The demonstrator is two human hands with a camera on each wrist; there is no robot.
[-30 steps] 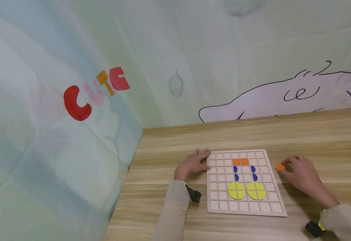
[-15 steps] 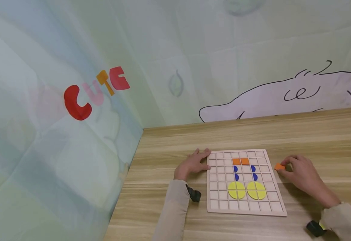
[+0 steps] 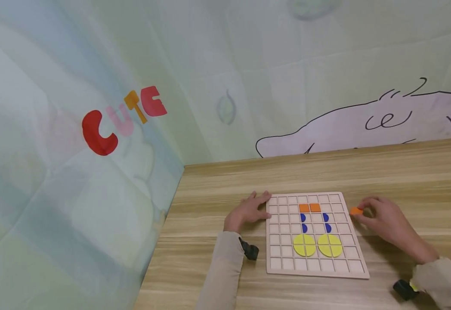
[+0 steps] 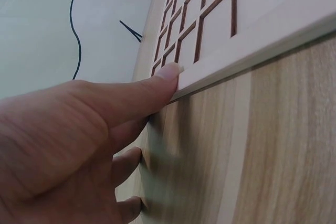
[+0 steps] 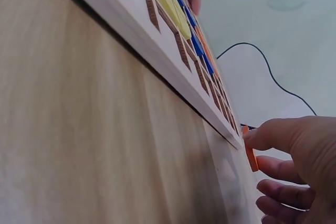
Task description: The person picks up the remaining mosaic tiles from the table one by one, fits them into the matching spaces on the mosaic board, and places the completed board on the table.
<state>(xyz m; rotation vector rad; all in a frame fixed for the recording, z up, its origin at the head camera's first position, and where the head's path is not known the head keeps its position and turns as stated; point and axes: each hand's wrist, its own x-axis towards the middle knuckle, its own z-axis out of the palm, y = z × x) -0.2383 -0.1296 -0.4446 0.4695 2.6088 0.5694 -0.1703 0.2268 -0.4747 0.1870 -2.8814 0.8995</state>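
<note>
A pale wooden grid board lies flat before me. Set in its cells are two orange squares, several blue half-circle pieces and several yellow quarter pieces that form two discs. My left hand rests at the board's left edge, thumb and fingers spread; in the left wrist view the thumb touches the board's rim. Just off the right edge, my right hand pinches an orange piece between thumb and index finger. The right wrist view shows this orange piece edge-on, its other fingers loosely bent.
The board stands on a wood-grain table. A printed cloth wall rises behind the table, and another cloth wall with the letters CUTE stands at the left.
My right hand has shifted slightly left with the orange piece, bringing it closer to the board's right edge. The left hand stays where it was.
</note>
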